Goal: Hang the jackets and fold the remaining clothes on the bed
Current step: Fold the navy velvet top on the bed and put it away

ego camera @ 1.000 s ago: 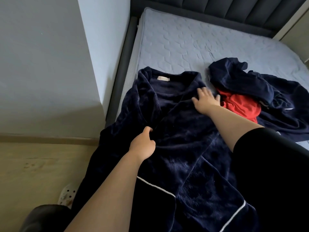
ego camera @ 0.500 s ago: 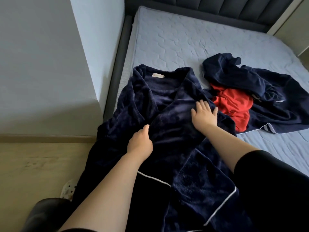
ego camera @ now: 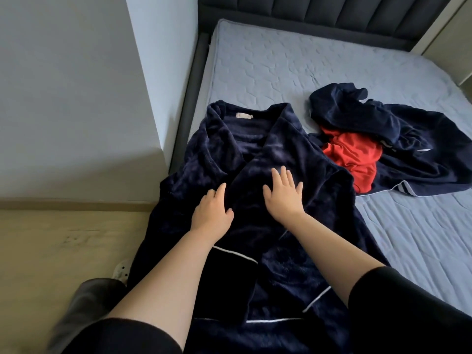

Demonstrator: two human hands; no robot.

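- Up close, a dark navy plush jacket with white piping (ego camera: 268,175) lies spread, collar far, over the near left corner of a grey-blue quilted mattress (ego camera: 281,72); its near end hangs off the bed edge.
- Both of the person's bare hands rest on the jacket's chest. The right hand (ego camera: 283,198) lies flat, fingers straight and spread, gripping nothing.
- The left hand (ego camera: 212,213) sits just to its left, fingers stretched forward onto the pile and thumb out, not curled round any fabric.
- A small pink label (ego camera: 244,115) shows inside the collar.
- To the right, touching the jacket's edge, a crumpled red garment (ego camera: 355,157) lies partly under a second navy garment with pale striped trim (ego camera: 421,149).
- A dark grey padded headboard (ego camera: 332,14) runs along the far side; a pale grey wall (ego camera: 63,98) rises at left over a beige wooden floor (ego camera: 51,251).
- A white perforated slipper (ego camera: 121,269) peeks out beside the hanging hem, partly hidden by it.
- Black sleeves (ego camera: 408,315) and both forearms cover the jacket's near part.
- A second ago the right hand pressed the jacket's far right edge beside the red garment; it has since drawn in to the middle, bringing that front panel across.
- The left hand, then bunched at the lapel, now lies flatter.
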